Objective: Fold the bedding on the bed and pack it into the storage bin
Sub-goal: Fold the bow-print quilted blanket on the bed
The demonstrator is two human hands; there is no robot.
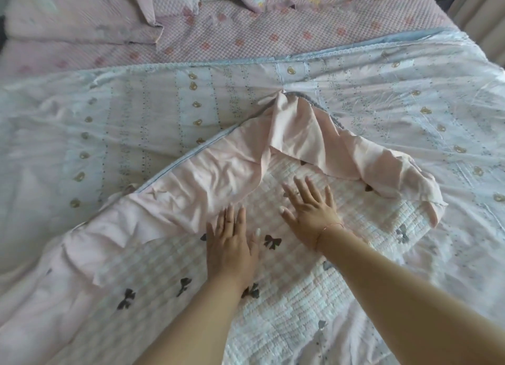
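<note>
A quilted sheet with pink and white checks and dark bow prints lies in the near middle of the bed, on top of a larger pale quilt that has small bear prints and rows of tiny flowers. The plain pink frill of the checked sheet is turned over along its far and left edges, so the pink underside shows, and it rises to a crumpled point near the centre of the quilt. A blue-grey piping runs along the outer edge of this frill.

The person leans over the bed with both arms stretched forward. The left hand lies flat on the checked sheet, fingers straight and close together, its fingertips touching the edge of the pink frill; it holds nothing. The right hand also presses flat on the sheet, just beside the left one and a little farther, fingers spread wide, holding nothing. A thin red cord is around the right wrist.

The pale quilt covers the bed from left to right, and its far edge carries a blue lace trim. Beyond it a pink textured bedsheet with small red motifs is visible. At the head of the bed lie pink pillows, one at the left and another near the middle
</note>
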